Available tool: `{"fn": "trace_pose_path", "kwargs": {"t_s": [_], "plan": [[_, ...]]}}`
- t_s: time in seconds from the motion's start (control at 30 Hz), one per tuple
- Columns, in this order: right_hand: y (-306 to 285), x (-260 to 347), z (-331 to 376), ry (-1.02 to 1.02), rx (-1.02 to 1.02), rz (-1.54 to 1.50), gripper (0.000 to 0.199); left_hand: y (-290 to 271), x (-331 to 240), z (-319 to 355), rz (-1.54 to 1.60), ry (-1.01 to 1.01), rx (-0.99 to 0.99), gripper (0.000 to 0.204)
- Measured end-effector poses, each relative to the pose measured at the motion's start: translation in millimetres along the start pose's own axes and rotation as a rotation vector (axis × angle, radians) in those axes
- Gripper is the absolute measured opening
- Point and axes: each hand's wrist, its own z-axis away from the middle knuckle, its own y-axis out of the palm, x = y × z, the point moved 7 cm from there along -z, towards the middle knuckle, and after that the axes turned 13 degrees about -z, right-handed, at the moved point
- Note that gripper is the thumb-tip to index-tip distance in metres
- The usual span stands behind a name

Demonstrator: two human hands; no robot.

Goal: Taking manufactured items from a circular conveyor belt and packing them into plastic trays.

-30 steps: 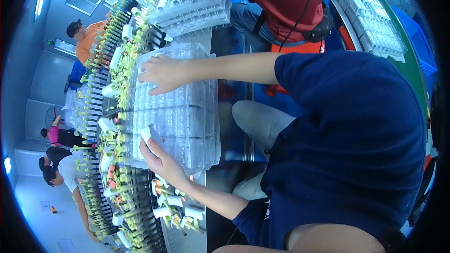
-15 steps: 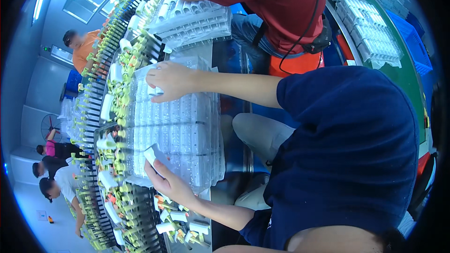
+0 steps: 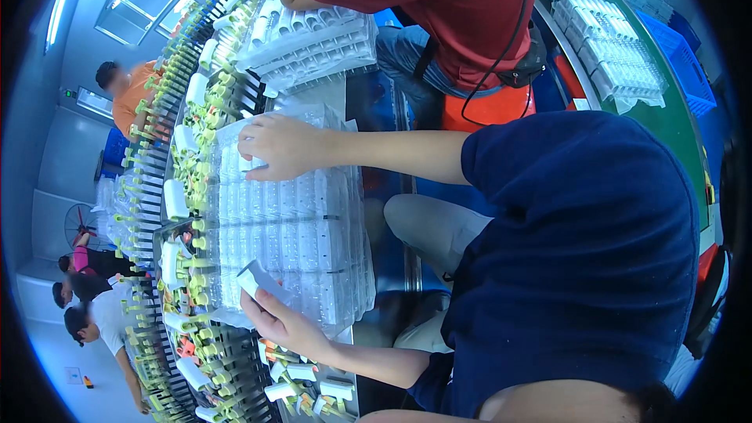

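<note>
In my left hand (image 3: pixel 291 329), lower in the picture, is a short white tube-like piece (image 3: pixel 258 278), gripped between thumb and fingers above the near corner of a stack of clear plastic trays (image 3: pixel 301 231). Rows of slots fill the top tray, and two dark lines cross it. My right hand (image 3: pixel 283 145), higher in the picture, lies palm down at the tray's other end. Its fingers bend down toward the slots; a pale patch shows between fingers and thumb, but the back of the hand hides most of what is under it.
Beside the trays runs a rack of yellow-green clips (image 3: pixel 149 188), with loose white pieces (image 3: pixel 176 200) along it. More white pieces with clips (image 3: pixel 301 372) lie below. A co-worker in red (image 3: pixel 439 16) sits near another tray stack (image 3: pixel 313 47). Behind stands a green table (image 3: pixel 627 117).
The view has shifted slightly. The white piece seen earlier between my right thumb and fingers is now mostly hidden as that hand sits over the tray. My left hand keeps its piece.
</note>
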Motion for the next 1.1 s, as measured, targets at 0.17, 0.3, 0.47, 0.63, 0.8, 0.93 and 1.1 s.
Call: {"fn": "trace_pose_path", "kwargs": {"t_s": [0.17,0.3,0.47,0.63,0.8,0.93,1.1], "plan": [[-6.0,-2.0,3.2,-0.023,-0.042,0.018,0.028,4.1,-4.6,1.0,0.0,-0.014,0.002,0.039],[-7.7,-1.6,3.5,-0.004,-0.022,0.033,0.027,4.2,-3.2,1.2,0.002,-0.019,-0.016,0.041],[-6.6,-1.5,3.3,-0.019,-0.038,0.054,0.026,2.9,-3.9,1.5,-0.011,-0.012,-0.011,0.042],[-5.6,-3.1,3.1,-0.002,-0.025,0.026,0.027,2.5,-2.4,1.5,0.008,-0.015,-0.029,0.042],[-6.0,-3.4,3.6,-0.031,-0.051,0.039,0.027,3.6,-5.0,2.0,0.042,-0.012,-0.03,0.04],[-7.5,-2.7,3.5,-0.003,-0.037,0.015,0.026,3.3,-1.0,1.4,0.034,0.0,-0.028,0.039],[-4.4,-5.1,3.2,-0.004,-0.031,0.015,0.025,3.2,-0.6,1.1,0.018,-0.013,-0.033,0.04]]}}
